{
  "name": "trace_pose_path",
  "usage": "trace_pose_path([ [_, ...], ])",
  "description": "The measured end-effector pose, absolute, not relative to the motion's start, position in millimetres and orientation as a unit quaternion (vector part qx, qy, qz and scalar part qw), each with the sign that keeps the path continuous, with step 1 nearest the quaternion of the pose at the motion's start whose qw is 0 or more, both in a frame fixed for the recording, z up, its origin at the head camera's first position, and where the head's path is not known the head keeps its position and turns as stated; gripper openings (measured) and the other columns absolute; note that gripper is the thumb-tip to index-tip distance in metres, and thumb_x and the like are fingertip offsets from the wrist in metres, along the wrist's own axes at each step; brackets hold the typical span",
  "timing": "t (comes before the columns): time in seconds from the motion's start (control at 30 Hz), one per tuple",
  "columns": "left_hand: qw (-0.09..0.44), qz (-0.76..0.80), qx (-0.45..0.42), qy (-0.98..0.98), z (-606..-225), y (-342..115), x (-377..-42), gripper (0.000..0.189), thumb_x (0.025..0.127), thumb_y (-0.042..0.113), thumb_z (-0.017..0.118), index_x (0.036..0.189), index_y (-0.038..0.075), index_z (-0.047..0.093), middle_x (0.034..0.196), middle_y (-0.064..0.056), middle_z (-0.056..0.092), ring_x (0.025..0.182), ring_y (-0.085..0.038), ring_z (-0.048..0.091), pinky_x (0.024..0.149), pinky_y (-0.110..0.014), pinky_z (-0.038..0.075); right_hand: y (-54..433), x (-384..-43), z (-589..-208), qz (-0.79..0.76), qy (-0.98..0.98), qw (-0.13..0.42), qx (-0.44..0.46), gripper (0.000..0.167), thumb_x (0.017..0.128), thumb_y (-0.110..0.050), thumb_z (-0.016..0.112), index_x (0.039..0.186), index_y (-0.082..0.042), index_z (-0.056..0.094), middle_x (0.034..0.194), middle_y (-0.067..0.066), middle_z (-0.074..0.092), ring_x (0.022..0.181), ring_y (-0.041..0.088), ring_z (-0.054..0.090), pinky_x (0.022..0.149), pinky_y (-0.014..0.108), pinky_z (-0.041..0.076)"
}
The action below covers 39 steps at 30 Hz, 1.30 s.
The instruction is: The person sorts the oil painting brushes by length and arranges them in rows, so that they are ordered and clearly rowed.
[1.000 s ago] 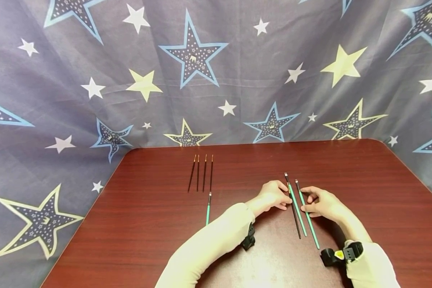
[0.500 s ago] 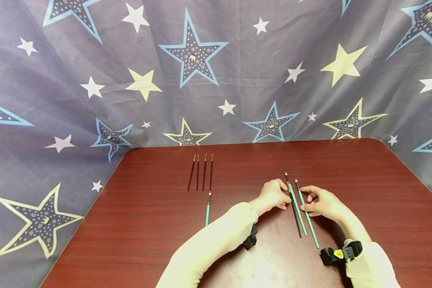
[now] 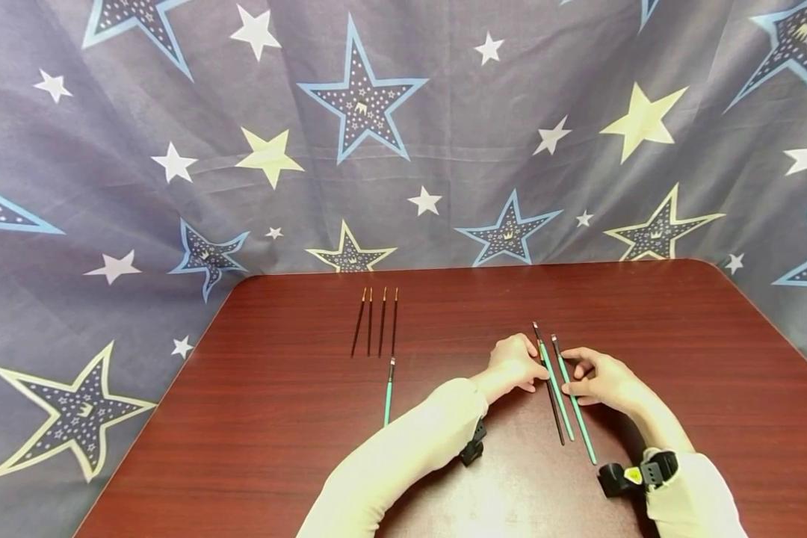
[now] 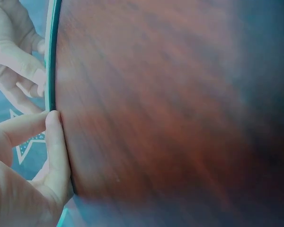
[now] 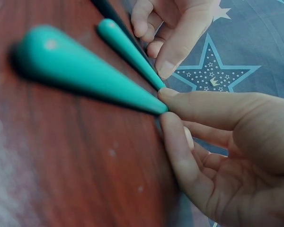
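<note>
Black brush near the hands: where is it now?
In the head view, the black brush lies right of centre, next to the left hand and just left of the nearest green brush.

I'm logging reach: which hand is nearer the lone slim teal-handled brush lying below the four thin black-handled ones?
Left. The left hand is to the right of the lone teal-handled brush; the right hand is farther right, at the rightmost teal-handled brush.

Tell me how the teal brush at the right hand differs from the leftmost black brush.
The teal brush has a bright handle, the black brush a dark one. The right hand pinches the teal brush; no hand touches the black brush. Both tips point away from the person.
</note>
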<state>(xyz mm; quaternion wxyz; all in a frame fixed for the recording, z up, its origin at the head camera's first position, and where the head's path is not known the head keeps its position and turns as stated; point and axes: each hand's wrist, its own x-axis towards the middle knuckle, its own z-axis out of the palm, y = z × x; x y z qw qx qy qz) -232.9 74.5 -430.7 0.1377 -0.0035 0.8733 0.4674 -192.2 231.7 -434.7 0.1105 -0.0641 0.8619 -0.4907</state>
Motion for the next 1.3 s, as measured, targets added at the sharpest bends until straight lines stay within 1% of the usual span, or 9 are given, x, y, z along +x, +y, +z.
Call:
trace_pose_path([
  [0.13, 0.132, 0.445, -0.008, 0.886, -428.4, 76.5, -232.0, 0.031, 0.062, 0.004, 0.079, 0.074, 0.011, 0.051, 0.050, -0.004, 0.054, 0.038, -0.013, 0.056, 0.036, -0.021, 0.049, 231.6, -191.9, -434.3, -0.492, 0.861, 0.111, -0.063, 0.059, 0.075, -0.002, 0.069, 0.125, 0.010, 0.041, 0.083, 0.012, 0.044, 0.065, 0.014, 0.054, 0.059, 0.030, 0.058],
  [0.23, 0.135, 0.432, -0.006, 0.892, -427.4, 76.3, -232.7, 0.029, 0.064, 0.005, 0.077, 0.073, 0.012, 0.050, 0.049, -0.003, 0.055, 0.037, -0.013, 0.057, 0.036, -0.021, 0.049, 231.1, -191.7, -434.2, -0.495, 0.860, 0.110, -0.063, 0.059, 0.075, -0.002, 0.069, 0.125, 0.010, 0.041, 0.083, 0.012, 0.044, 0.065, 0.014, 0.054, 0.059, 0.030, 0.058],
  [0.4, 0.152, 0.445, -0.003, 0.882, -428.6, 70.5, -236.5, 0.026, 0.067, 0.001, 0.073, 0.073, 0.010, 0.050, 0.053, -0.003, 0.055, 0.039, -0.013, 0.057, 0.037, -0.022, 0.050, 230.0, -192.1, -435.2, -0.502, 0.854, 0.116, -0.064, 0.060, 0.075, -0.002, 0.069, 0.125, 0.010, 0.041, 0.083, 0.011, 0.044, 0.066, 0.014, 0.055, 0.060, 0.030, 0.058],
  [0.5, 0.158, 0.463, 0.004, 0.872, -428.8, 67.0, -239.0, 0.025, 0.067, -0.003, 0.071, 0.075, 0.009, 0.051, 0.055, -0.004, 0.055, 0.041, -0.014, 0.056, 0.038, -0.022, 0.050, 230.3, -192.8, -435.5, -0.502, 0.855, 0.115, -0.063, 0.060, 0.074, -0.003, 0.070, 0.125, 0.010, 0.041, 0.083, 0.011, 0.044, 0.066, 0.014, 0.055, 0.059, 0.030, 0.058],
  [0.67, 0.162, 0.435, 0.021, 0.886, -425.8, 65.6, -241.0, 0.025, 0.067, -0.002, 0.072, 0.075, 0.010, 0.051, 0.055, -0.003, 0.057, 0.042, -0.013, 0.057, 0.038, -0.020, 0.050, 231.4, -193.6, -435.2, -0.500, 0.856, 0.113, -0.062, 0.059, 0.075, -0.002, 0.069, 0.125, 0.010, 0.041, 0.083, 0.011, 0.043, 0.066, 0.014, 0.054, 0.059, 0.029, 0.058],
  [0.83, 0.152, 0.371, 0.041, 0.915, -423.3, 66.2, -239.9, 0.027, 0.065, 0.000, 0.073, 0.075, 0.013, 0.051, 0.061, 0.002, 0.055, 0.040, -0.010, 0.057, 0.037, -0.017, 0.048, 232.0, -193.3, -435.6, -0.502, 0.855, 0.116, -0.059, 0.059, 0.074, -0.002, 0.069, 0.125, 0.010, 0.041, 0.082, 0.010, 0.043, 0.066, 0.014, 0.054, 0.059, 0.029, 0.057],
  [0.93, 0.148, 0.347, 0.049, 0.925, -422.3, 65.8, -239.7, 0.028, 0.064, 0.001, 0.074, 0.075, 0.014, 0.051, 0.060, 0.004, 0.055, 0.039, -0.009, 0.057, 0.037, -0.017, 0.048, 232.1, -193.5, -436.0, -0.502, 0.855, 0.115, -0.059, 0.059, 0.074, -0.002, 0.070, 0.125, 0.010, 0.041, 0.082, 0.010, 0.043, 0.065, 0.013, 0.054, 0.059, 0.029, 0.057],
  [1.13, 0.173, 0.369, 0.047, 0.912, -419.4, 63.9, -241.4, 0.026, 0.065, -0.002, 0.070, 0.075, 0.012, 0.050, 0.054, -0.001, 0.056, 0.041, -0.013, 0.058, 0.039, -0.020, 0.050, 232.0, -193.3, -435.7, -0.505, 0.853, 0.113, -0.064, 0.059, 0.074, -0.002, 0.069, 0.125, 0.010, 0.041, 0.082, 0.011, 0.043, 0.065, 0.012, 0.053, 0.059, 0.029, 0.057],
  [1.3, 0.194, 0.386, 0.057, 0.900, -418.5, 61.4, -243.9, 0.022, 0.067, -0.002, 0.068, 0.073, 0.010, 0.051, 0.052, -0.001, 0.052, 0.041, -0.010, 0.054, 0.041, -0.021, 0.052, 232.0, -192.8, -435.0, -0.505, 0.853, 0.113, -0.066, 0.059, 0.074, -0.002, 0.069, 0.125, 0.010, 0.041, 0.082, 0.011, 0.044, 0.065, 0.012, 0.054, 0.059, 0.029, 0.057],
])
